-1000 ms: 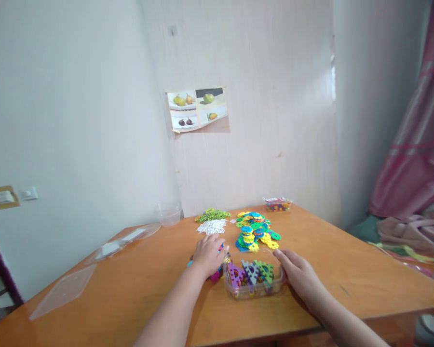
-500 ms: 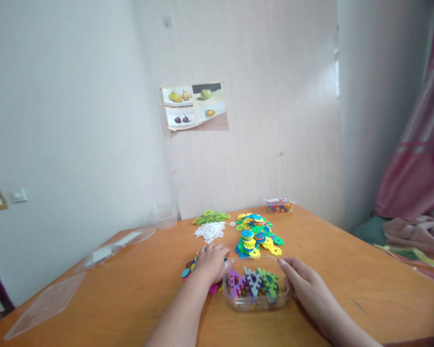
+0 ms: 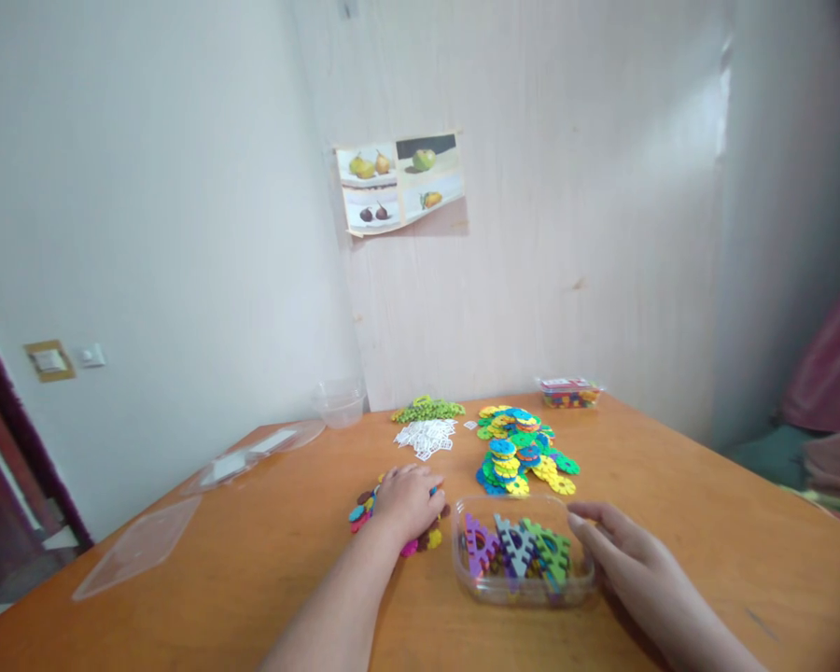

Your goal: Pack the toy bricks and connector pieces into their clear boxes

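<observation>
A clear plastic tub (image 3: 525, 590) sits on the wooden table (image 3: 266, 560) in front of me, with purple, grey-blue and green triangular toy pieces (image 3: 516, 549) standing in it. My right hand (image 3: 620, 551) rests against the tub's right side, fingers stretched toward its rim. My left hand (image 3: 407, 499) lies palm down over a small pile of coloured round pieces (image 3: 364, 509) left of the tub, fingers curled over them; whether it grips any is hidden.
Farther back lie a heap of blue, green and yellow discs (image 3: 522, 448), white pieces (image 3: 427, 435), green pieces (image 3: 427, 409) and a small box of beads (image 3: 568, 392). A clear cup (image 3: 340, 403) and flat clear lids (image 3: 140, 546) sit at the left.
The view has swung left and the whole scene sits further right in frame. My left hand stays on the small pile. My right hand has slid lower along the tub's right side.
</observation>
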